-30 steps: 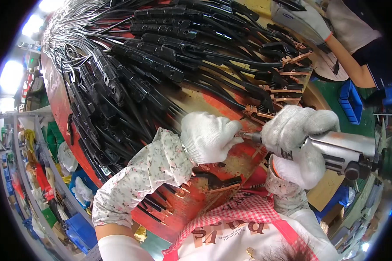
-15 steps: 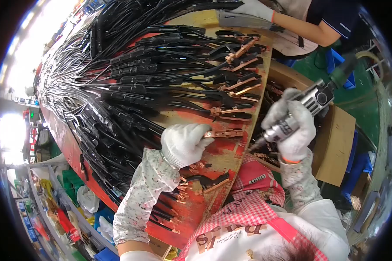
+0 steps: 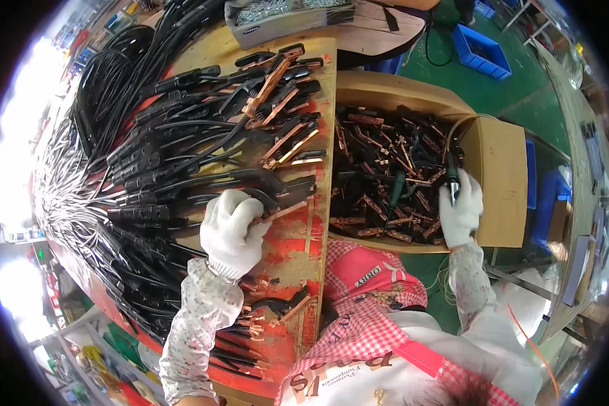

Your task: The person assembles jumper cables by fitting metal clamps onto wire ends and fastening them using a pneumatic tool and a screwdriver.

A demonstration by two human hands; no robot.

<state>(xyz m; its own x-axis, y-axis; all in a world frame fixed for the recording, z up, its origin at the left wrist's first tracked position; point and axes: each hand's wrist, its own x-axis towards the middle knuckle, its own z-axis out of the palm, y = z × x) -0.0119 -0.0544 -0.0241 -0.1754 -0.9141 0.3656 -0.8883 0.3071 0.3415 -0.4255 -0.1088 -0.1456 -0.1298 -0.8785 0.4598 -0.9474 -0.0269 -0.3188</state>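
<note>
Clamp [image 3: 288, 211] in left hand [image 3: 233, 231] (apron lettering [image 3: 369, 275]: "OBBY")

So the left hand [image 3: 231, 233] blocks the back end of that copper clamp [image 3: 287, 211], and the right hand [image 3: 463, 210] hides a good chunk of the air tool [image 3: 455, 187]. There's a green thing [image 3: 398, 188] in the cardboard box [image 3: 407, 86], honestly can't tell what. Grey bin [image 3: 277, 30] gets chopped by the top edge, and the metal bits [image 3: 258, 11] in it are too tiny to ID. Shelves [image 3: 91, 362] at lower left? Blurry mush.
</note>
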